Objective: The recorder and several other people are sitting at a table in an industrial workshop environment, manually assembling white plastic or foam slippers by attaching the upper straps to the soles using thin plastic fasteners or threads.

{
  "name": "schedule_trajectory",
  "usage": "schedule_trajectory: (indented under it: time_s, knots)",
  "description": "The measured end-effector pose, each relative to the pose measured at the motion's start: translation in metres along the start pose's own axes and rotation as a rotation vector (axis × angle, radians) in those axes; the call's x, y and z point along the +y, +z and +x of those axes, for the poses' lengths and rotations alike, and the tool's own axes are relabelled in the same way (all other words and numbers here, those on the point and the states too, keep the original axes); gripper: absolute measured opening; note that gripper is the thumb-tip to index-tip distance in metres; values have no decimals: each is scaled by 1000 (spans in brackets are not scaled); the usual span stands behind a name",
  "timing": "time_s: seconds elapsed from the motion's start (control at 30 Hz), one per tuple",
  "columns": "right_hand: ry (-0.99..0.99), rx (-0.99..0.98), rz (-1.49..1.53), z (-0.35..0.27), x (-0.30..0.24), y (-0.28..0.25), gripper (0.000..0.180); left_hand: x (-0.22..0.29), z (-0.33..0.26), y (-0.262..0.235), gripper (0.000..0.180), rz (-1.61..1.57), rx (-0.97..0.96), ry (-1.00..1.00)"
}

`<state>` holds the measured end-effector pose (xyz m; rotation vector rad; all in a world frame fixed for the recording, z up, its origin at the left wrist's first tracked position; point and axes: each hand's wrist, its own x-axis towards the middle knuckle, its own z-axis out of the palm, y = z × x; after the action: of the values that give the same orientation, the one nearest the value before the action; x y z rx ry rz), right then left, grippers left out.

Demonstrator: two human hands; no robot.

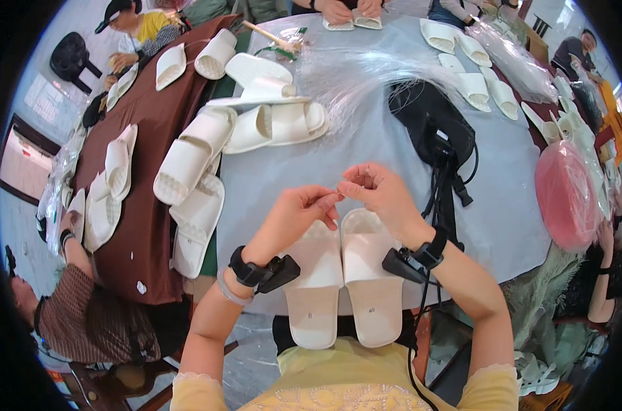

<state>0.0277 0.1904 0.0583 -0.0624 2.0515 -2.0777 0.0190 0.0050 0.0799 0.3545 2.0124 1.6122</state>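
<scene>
A pair of white slippers lies at the table's near edge before me, a left slipper (pixel 313 315) beside a right slipper (pixel 372 312), their heel ends toward my body. Over their toe ends my two hands meet. My left hand (pixel 305 207) is closed in a pinch. Fingertip to fingertip with it, my right hand (pixel 379 192) pinches too. Whatever sits between the fingers is too small to make out. Farther off, a spread bundle of clear thin strands (pixel 366 75) lies on the table. Stacked white slippers (pixel 194 151) stand left of my hands.
A black bag (pixel 431 120) with dangling straps lies right of my hands on the grey-blue tablecloth (pixel 499 195). More slippers (pixel 472 85) rest at the far right, near a pink plastic-wrapped bundle (pixel 566 195). A brown-covered table (pixel 143 236) adjoins on the left. Other people sit around.
</scene>
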Motion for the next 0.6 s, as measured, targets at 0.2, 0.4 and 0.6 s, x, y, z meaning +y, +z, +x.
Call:
schedule_trajectory:
  time_s: [0.2, 0.4, 0.6]
  knots:
    - [129, 32, 501, 2, 27, -17, 31, 3, 30, -11, 23, -123, -16, -128]
    - [242, -67, 230, -8, 0, -25, 31, -1, 29, -6, 19, 3, -77, -92]
    - [252, -13, 665, -1, 10, -37, 50, 1, 27, -2, 15, -73, -189, -256]
